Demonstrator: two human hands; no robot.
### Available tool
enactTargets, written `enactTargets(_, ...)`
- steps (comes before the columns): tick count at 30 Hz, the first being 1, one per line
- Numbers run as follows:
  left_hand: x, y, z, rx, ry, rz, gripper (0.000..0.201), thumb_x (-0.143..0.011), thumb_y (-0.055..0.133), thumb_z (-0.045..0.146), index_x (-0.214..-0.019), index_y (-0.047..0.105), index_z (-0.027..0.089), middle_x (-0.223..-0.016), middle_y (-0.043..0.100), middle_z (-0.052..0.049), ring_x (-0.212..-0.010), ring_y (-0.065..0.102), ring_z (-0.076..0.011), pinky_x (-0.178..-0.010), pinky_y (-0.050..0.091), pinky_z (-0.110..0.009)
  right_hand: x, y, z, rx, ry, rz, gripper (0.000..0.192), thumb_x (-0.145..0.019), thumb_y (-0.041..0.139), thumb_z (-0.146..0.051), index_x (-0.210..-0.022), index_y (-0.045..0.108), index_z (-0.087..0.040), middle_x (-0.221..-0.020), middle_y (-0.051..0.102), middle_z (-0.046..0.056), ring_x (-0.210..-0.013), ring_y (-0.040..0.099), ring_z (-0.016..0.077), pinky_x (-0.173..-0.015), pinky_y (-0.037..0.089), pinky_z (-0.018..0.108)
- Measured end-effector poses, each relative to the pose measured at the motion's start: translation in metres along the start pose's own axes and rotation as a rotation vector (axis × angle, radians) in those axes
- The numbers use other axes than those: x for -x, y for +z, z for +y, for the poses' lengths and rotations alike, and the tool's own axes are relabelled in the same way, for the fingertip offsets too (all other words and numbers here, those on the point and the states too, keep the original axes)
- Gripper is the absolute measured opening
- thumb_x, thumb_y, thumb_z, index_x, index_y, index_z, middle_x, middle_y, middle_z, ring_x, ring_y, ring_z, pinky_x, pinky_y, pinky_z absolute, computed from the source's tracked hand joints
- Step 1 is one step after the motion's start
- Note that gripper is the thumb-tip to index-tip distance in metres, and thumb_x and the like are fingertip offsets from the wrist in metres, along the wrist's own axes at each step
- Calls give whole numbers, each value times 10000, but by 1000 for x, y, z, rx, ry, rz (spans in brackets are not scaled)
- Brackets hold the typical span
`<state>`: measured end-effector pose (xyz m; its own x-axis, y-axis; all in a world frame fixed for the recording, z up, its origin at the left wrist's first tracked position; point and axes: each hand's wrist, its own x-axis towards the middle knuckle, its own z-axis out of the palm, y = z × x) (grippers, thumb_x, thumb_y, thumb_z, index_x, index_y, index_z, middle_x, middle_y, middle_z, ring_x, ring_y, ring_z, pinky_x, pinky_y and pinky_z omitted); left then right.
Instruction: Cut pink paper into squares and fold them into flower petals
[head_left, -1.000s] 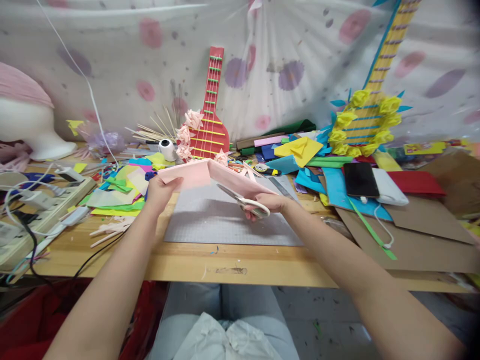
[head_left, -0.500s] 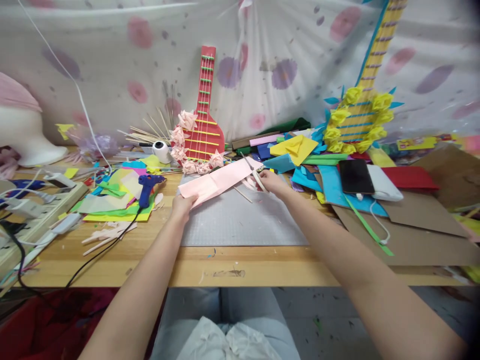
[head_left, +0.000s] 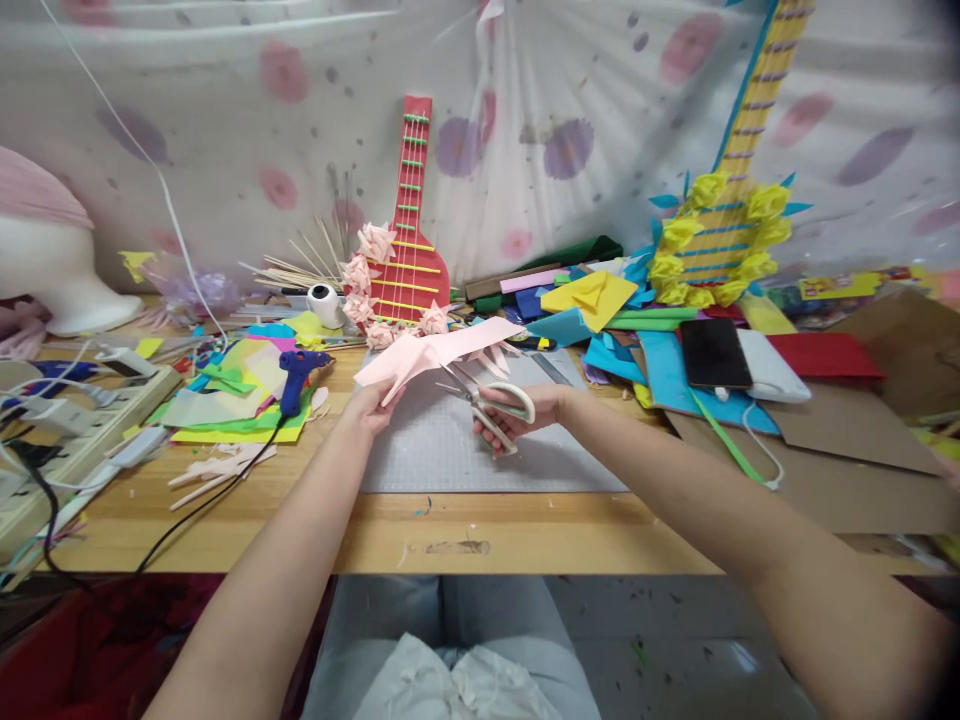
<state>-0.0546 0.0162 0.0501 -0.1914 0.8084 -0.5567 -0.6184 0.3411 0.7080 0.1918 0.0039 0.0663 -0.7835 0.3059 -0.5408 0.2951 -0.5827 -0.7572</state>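
so i had the left hand (head_left: 371, 405) pinched on the near end of the pink paper (head_left: 457, 346), and the rest of the strip stuck out to the right above the grey mat (head_left: 450, 460). right hand (head_left: 544, 405) was gripping the scissors (head_left: 474, 397) by the handles, blades spread apart. the tips pointed toward the paper, right near its lower edge, but i couldn't tell if they touched. the red guitar (head_left: 409, 270) with pink flowers (head_left: 360, 275) on it was just behind the paper. left side of the bench (head_left: 375, 535) had a blue glue gun (head_left: 295, 375) by some coloured sheets (head_left: 232, 407), and over right a phone (head_left: 715, 354) lay in front of the yellow guitar (head_left: 720, 245).
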Motion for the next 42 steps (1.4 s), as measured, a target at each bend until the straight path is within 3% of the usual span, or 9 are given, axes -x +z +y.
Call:
enactTargets(2, 1, 0, 0, -24, 11, -14, 223, -710, 548, -27, -891, 605, 90, -605, 616, -20, -496, 590, -80, -464, 504, -135, -4, 0, 1, -10, 18, -35, 613, -861, 192, -578, -837, 574, -99, -744, 590, 83, -702, 586, 150, -787, 478, 388)
enactTargets(5, 3, -5, -2, -111, 65, -36, 260, -667, 584, -34, -884, 610, 106, -638, 633, -20, -517, 598, -93, -492, 526, -172, -12, 2, -1, -40, -42, 21, 637, -851, 166, -600, -834, 568, -106, -707, 570, 61, -685, 581, 143, -805, 474, 383)
enactTargets(12, 1, -21, -14, -304, 243, 21, 324, -549, 678, -5, -835, 633, 141, -842, 672, -58, -686, 644, -180, -677, 554, -398, -19, 15, -3, 39, -42, 167, 589, -835, 237, -612, -775, 560, -123, -640, 548, 39, -598, 574, 137, -680, 512, 334)
enactTargets(17, 0, -23, -20, -250, 337, -65, 353, -535, 685, 15, -862, 651, 145, -949, 676, -78, -909, 630, -195, -829, 504, -313, -21, 17, -2, 48, 25, 241, 579, -769, 332, -671, -705, 540, -134, -617, 565, 51, -546, 560, 138, -605, 520, 328)
enactTargets(22, -4, -28, -27, -314, 377, -28, 379, -535, 698, 66, -906, 637, 118, -992, 663, -107, -806, 647, -204, -685, 549, -323, -25, 16, -2, 57, 59, 286, 582, -767, 337, -670, -713, 526, -122, -586, 563, 47, -530, 560, 131, -552, 516, 306)
enactTargets(27, -2, -28, -28, -237, 387, -57, 332, -558, 677, 65, -881, 632, 129, -991, 661, -91, -772, 648, -195, -650, 558, -328, -20, 12, 0, 48, 106, 184, 607, -770, 322, -675, -727, 547, -113, -599, 568, 51, -564, 573, 137, -581, 520, 308)
enactTargets(37, -1, -28, -23, -254, 334, -90, 351, -553, 666, 48, -892, 629, 128, -1025, 649, -103, -761, 649, -196, -650, 554, -343, -27, 14, -1, 42, -77, 225, 557, -818, 289, -620, -744, 544, -130, -597, 550, 27, -530, 549, 117, -539, 498, 270)
enactTargets(42, -11, -32, -36, -369, 507, -25, 379, -541, 719, 136, -910, 633, 145, -1003, 657, -96, -847, 640, -193, -716, 535, -314, -22, 17, 5, 79, -85, 293, 535, -804, 332, -620, -722, 545, -137, -593, 546, 18, -520, 547, 115, -518, 499, 260)
